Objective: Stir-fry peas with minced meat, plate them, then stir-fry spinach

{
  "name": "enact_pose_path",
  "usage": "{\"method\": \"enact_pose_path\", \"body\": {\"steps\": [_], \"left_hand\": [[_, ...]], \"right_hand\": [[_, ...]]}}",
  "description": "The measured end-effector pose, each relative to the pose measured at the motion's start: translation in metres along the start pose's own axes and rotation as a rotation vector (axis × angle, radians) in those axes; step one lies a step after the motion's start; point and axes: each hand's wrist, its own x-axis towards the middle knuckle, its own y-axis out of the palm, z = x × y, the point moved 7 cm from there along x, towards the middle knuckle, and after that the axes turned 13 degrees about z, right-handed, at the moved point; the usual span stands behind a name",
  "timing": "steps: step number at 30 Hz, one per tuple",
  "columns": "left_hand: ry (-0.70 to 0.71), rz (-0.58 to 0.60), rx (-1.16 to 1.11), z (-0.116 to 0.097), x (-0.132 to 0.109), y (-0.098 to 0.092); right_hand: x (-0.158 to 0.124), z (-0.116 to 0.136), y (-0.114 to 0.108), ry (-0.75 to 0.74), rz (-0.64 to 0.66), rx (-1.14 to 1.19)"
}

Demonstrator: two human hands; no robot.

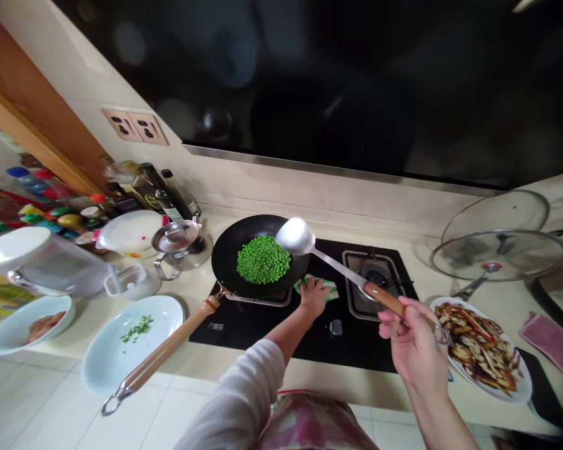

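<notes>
My right hand (415, 337) grips a metal ladle (296, 236) by its wooden handle, its bowl raised by the right rim of the wok. Low on the black gas stove (304, 334), my left hand (315, 297) presses on a green and white cloth (332, 290), fingers bent over it. The black wok (225, 256) sits on the left burner with green peas (263, 259) inside. Its long wooden handle (169, 347) reaches out toward the lower left. To the right of the cloth is the bare right burner (374, 278).
At left are a plate with chopped scallion (101, 356), a bowl with meat (4, 331), a lidded metal pot (181, 240) and several bottles (157, 187). At right stand a plate of sliced mushrooms (481, 350), a glass lid (520, 256) and a pink cloth (551, 340). A dark hood panel (333, 81) overhangs the stove.
</notes>
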Motion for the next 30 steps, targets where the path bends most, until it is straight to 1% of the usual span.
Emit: {"method": "enact_pose_path", "body": {"steps": [2,4,7,10,13,16,19,22,24,26,28,30], "left_hand": [[0.029,0.048,0.035,0.004,0.004,0.000],[0.008,0.077,0.061,0.013,0.003,0.000],[-0.061,0.092,0.090,0.030,-0.007,0.001],[-0.146,0.106,0.104,0.047,-0.025,0.003],[-0.220,0.125,0.102,0.061,-0.048,0.007],[-0.271,0.129,0.096,0.075,-0.078,0.011],[-0.326,0.130,0.095,0.091,-0.113,0.019],[-0.349,0.132,0.095,0.103,-0.147,0.031],[-0.331,0.126,0.093,0.104,-0.163,0.041],[-0.301,0.117,0.090,0.100,-0.170,0.050],[-0.271,0.110,0.083,0.091,-0.170,0.057],[-0.236,0.107,0.074,0.082,-0.163,0.061]], "right_hand": [[-0.001,0.000,0.005,-0.005,0.009,0.005],[0.000,0.000,0.009,-0.003,0.015,0.008],[0.001,-0.004,0.014,0.015,0.026,0.017],[0.002,-0.010,0.017,0.015,0.030,0.032],[0.002,-0.016,0.022,0.018,0.048,0.030],[0.004,-0.022,0.031,0.002,0.111,0.009],[0.005,-0.027,0.047,-0.046,0.241,-0.095],[0.006,-0.036,0.064,-0.109,0.415,-0.289],[0.008,-0.042,0.074,-0.171,0.511,-0.405],[0.011,-0.046,0.081,-0.230,0.565,-0.482],[0.016,-0.050,0.084,-0.258,0.568,-0.523],[0.020,-0.052,0.083,-0.245,0.542,-0.536]]}}
